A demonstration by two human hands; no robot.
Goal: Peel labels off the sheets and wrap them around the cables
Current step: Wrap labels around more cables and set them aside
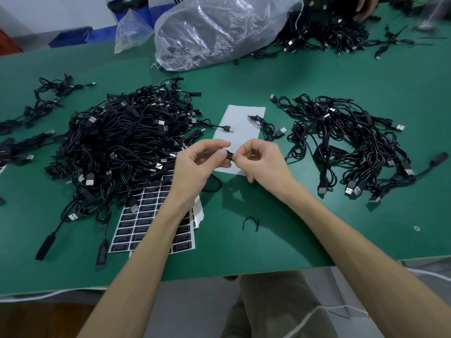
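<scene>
- Above the middle of the green table [268,228], a black label [229,156] is held between the left hand [197,164] and the right hand [262,162], over a blank white sheet [240,118].
- The left fingers [220,154] are curled and pinched onto the label's left end; the thumb and forefinger of the right hand are pinched onto its right end.
- The cable being labelled is almost wholly hidden by the hands. A black loop [216,185] is seen below the left hand, but whether it is that cable cannot be told.
- The step in hand is judged to be the wrapping; how far round the label has been closed cannot be told.
- For a neat result, the label should be held square to the cable and pulled taut. Its ends should be matched edge to edge, then pressed flat from the cable outward so that no crease is trapped.
- The sticky face should be touched as little as possible.
- The label sheet [151,215] lies near and left, partly under the big cable pile [122,142]; a smaller pile [353,142] lies to the right.
</scene>
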